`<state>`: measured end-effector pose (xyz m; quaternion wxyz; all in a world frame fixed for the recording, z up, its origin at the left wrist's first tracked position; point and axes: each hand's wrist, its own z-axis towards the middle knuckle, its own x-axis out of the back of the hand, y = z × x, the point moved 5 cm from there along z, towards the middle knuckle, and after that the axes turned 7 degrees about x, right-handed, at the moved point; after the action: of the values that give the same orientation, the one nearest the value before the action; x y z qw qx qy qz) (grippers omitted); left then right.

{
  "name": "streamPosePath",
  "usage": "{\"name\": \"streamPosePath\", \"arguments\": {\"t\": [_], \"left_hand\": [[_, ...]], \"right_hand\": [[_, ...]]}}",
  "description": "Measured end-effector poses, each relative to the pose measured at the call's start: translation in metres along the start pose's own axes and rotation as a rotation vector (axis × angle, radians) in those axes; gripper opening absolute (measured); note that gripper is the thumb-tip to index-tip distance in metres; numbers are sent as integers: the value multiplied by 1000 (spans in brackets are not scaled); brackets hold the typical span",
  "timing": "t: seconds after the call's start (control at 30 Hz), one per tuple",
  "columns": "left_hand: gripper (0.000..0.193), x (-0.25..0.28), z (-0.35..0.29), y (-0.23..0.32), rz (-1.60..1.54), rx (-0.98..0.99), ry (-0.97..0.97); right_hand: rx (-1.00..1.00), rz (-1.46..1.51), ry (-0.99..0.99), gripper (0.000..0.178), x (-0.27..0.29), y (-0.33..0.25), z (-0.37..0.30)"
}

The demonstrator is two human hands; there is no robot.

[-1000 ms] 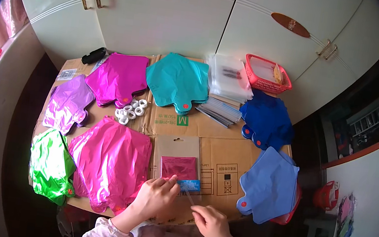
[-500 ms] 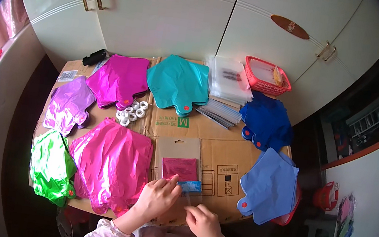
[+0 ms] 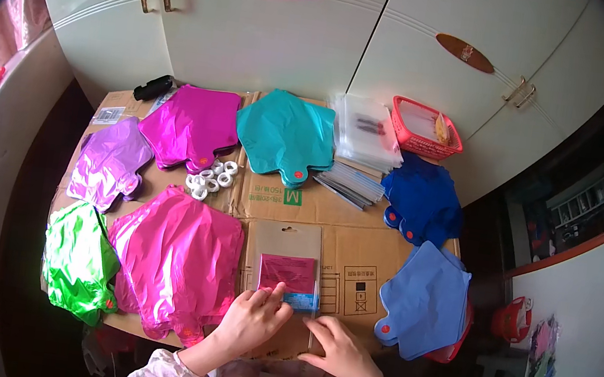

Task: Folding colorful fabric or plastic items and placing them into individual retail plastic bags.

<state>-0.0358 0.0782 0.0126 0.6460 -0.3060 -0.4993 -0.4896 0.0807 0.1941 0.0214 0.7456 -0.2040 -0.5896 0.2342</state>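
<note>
A clear plastic bag [image 3: 285, 240] with a hang hole at its top lies on the cardboard in front of me. Inside it sits a folded deep-pink foil packet [image 3: 286, 271] with a blue printed strip [image 3: 301, 302] below. My left hand [image 3: 252, 324] is closed at the bag's lower left, its bent fingers pressing on the packet's lower edge. Just to the right, my right hand [image 3: 345, 357] is at the bag's lower right corner, thumb and forefinger apart. The bag's bottom end is partly hidden behind my hands.
Stacked foil sheets surround the work spot: pink [image 3: 175, 263], green [image 3: 80, 258], lilac [image 3: 113, 162], magenta [image 3: 191, 127], teal [image 3: 284, 132], dark blue [image 3: 424, 198], light blue [image 3: 425, 298]. White rings [image 3: 211, 178], clear bags [image 3: 364, 132], strips [image 3: 349, 183] and a red basket [image 3: 424, 144] lie farther back.
My right hand has moved slightly right and its pinched fingers have come apart from the bag's lower end. My left hand stays on the bag. The whole view has shifted slightly.
</note>
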Motion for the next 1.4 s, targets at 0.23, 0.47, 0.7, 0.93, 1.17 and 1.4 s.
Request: {"name": "streamPosePath", "arguments": {"t": [0.23, 0.47, 0.7, 0.93, 1.17, 1.4], "left_hand": [[13, -3, -1, 0, 7, -26, 8], [14, -2, -2, -1, 1, -26, -7], [13, 0, -2, -1, 0, 2, -31], [16, 2, -1, 0, -31, 21, -17], [24, 9, 1, 14, -92, 85, -15], [13, -18, 5, 57, -148, 110, 17]], "right_hand": [[24, -7, 60, 37, -4, 17, 2], [128, -43, 168, 32, -4, 35, 33], [224, -158, 122, 25, -1, 34, 33], [299, -263, 169, 28, -4, 28, 29], [241, -104, 88, 36, 1, 33, 31], [232, -24, 42, 39, 0, 41, 30]]}}
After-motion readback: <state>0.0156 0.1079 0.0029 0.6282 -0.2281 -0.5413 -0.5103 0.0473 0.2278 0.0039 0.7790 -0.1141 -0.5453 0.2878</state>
